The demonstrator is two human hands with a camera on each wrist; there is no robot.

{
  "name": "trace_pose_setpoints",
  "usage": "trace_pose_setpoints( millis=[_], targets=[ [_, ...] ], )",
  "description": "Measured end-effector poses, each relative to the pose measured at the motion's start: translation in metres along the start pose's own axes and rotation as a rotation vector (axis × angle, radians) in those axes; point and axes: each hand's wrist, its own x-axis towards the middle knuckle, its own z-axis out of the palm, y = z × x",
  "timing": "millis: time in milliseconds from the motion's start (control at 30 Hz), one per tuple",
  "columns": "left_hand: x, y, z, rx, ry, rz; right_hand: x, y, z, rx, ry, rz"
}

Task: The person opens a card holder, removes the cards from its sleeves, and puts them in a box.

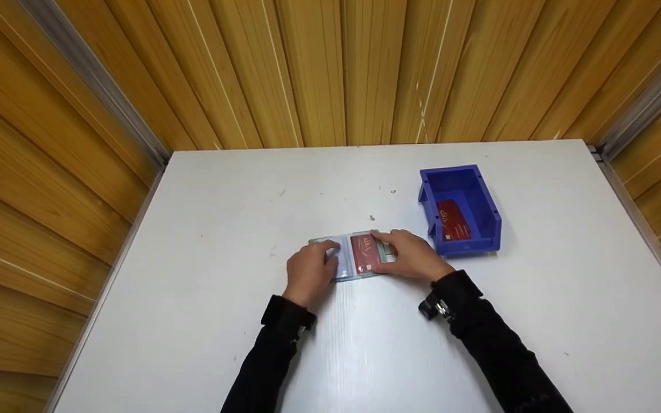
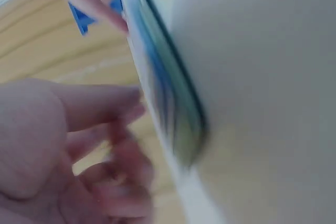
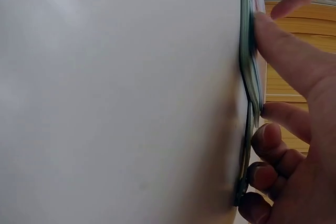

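Note:
A card holder (image 1: 342, 274) with clear plastic sleeves lies spread on the white table, its cover greenish at the edges. On its right-hand page is a red card (image 1: 364, 252) with pale lettering; it looks slightly hazy, as if under clear plastic. My right hand (image 1: 413, 255) holds that side, thumb at the near edge and index finger at the far edge. In the right wrist view, its thumb and fingers touch the stacked pages of the holder (image 3: 245, 51). Over the left page, my left hand (image 1: 309, 269) has loosely bent fingers, with nothing visible gripped between them.
A blue plastic bin (image 1: 468, 248) stands right of the holder, beyond my right hand. Inside it lies another red card (image 1: 453, 220). Wood-patterned panels (image 1: 365, 69) border the white table (image 1: 221, 201) at the back and sides.

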Motion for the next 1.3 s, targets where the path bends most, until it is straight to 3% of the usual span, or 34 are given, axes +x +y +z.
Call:
trace_pose_setpoints(
  millis=[100,233,433,500,700,967,1300],
  targets=[
    [0.004,0.007,0.008,-0.121,-0.082,-0.014,0.000,0.001,0.000,0.016,-0.004,0.007],
    [0.007,0.013,0.014,-0.280,-0.159,-0.095,0.001,0.001,0.000,0.025,-0.006,0.002],
    [0.010,0.014,0.014,-0.694,-0.292,-0.247,0.001,0.001,-0.001,0.047,0.002,0.004],
    [0.010,0.013,0.011,-0.789,-0.338,-0.283,0.001,0.002,-0.001,0.055,-0.001,0.007],
    [0.010,0.010,0.007,-0.862,-0.390,-0.331,0.002,0.002,0.000,0.065,-0.007,0.009],
    [0.015,0.013,0.013,-1.007,-0.352,-0.372,0.001,0.002,0.001,0.049,0.014,-0.030],
    [0.022,0.014,0.017,-1.061,-0.310,-0.451,-0.001,0.002,0.000,0.062,0.019,-0.029]
  ],
)
